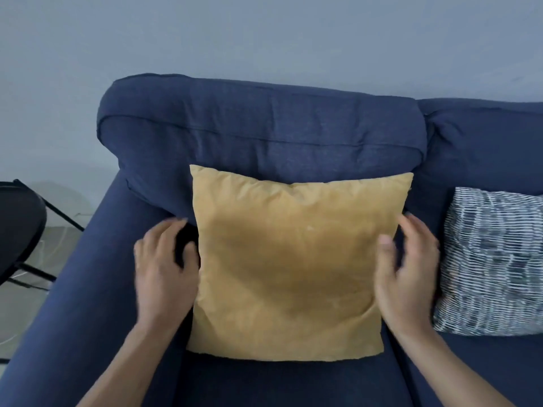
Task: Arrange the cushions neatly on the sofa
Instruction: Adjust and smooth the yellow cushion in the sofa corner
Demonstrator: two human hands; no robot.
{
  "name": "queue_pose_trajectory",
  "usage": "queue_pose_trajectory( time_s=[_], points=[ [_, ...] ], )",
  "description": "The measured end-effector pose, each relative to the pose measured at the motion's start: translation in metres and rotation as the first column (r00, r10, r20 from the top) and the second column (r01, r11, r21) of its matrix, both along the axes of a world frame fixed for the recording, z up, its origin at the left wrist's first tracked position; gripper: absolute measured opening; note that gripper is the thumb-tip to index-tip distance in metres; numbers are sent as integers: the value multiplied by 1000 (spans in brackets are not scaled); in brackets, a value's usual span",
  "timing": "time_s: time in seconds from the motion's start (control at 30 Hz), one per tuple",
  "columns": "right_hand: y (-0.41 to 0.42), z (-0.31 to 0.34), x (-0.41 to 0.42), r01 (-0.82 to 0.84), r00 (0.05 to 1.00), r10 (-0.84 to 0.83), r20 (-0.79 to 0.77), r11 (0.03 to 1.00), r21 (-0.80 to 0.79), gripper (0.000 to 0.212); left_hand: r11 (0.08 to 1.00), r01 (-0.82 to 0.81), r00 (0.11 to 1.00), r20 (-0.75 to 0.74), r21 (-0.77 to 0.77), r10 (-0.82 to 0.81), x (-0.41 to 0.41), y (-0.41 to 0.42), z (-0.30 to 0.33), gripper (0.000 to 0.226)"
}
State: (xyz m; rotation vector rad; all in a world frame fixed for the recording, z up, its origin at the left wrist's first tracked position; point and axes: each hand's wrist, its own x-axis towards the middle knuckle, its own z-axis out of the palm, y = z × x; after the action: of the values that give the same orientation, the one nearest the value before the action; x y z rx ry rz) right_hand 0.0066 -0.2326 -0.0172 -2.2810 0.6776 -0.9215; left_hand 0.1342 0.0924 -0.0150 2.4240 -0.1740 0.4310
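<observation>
Cushion of mustard-yellow velvety fabric, square, stands propped on the seat of the dark navy fabric sofa, its upper edge leaning against the left back pad, its lower edge on the seat. It sits close to the sofa's left armrest, with a narrow strip of seat showing between. Left hand is at the cushion's left edge, fingers spread and loosely curled, the thumb just beside the fabric; motion blur makes it hard to say whether it touches, and it grips nothing. Right hand is at the cushion's right edge, also released, fingers extended behind the edge and the thumb over the front face; contact looks light at most, blurred as well. Both forearms enter from the lower frame, bare. A second cushion, grey-blue with a white broken-line pattern, leans against the right back pad, near the yellow one but apart, with dark seat between. At far left, beyond the armrest, a black folding chair with a thin metal frame stands on the pale floor. A plain grey-blue wall rises behind the sofa.
</observation>
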Motion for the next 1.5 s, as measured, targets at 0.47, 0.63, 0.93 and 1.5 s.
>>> queue_pose_trajectory(
  time_s=[0.47, 0.63, 0.93, 1.5],
  points=[
    [-35, -38, 88, -145, 896, -93, -434, 863, -485, 73, 901, 157, 987, -40, 405, -154, 99, -69, -39, 73],
    [17, -40, 45, -187, 967, 83, -241, 872, -451, 70, 944, 173, 959, 170, 281, -226, 20, -98, -41, 66],
    [18, -120, 11, -215, 915, -7, -403, 837, -503, 76, 926, 153, 985, 27, 346, -173, -2, -80, -120, 72],
    [85, -153, -31, -341, 910, 178, -375, 836, -430, 72, 908, 257, 959, 24, 331, -281, -79, -94, -137, 74]
  ],
)
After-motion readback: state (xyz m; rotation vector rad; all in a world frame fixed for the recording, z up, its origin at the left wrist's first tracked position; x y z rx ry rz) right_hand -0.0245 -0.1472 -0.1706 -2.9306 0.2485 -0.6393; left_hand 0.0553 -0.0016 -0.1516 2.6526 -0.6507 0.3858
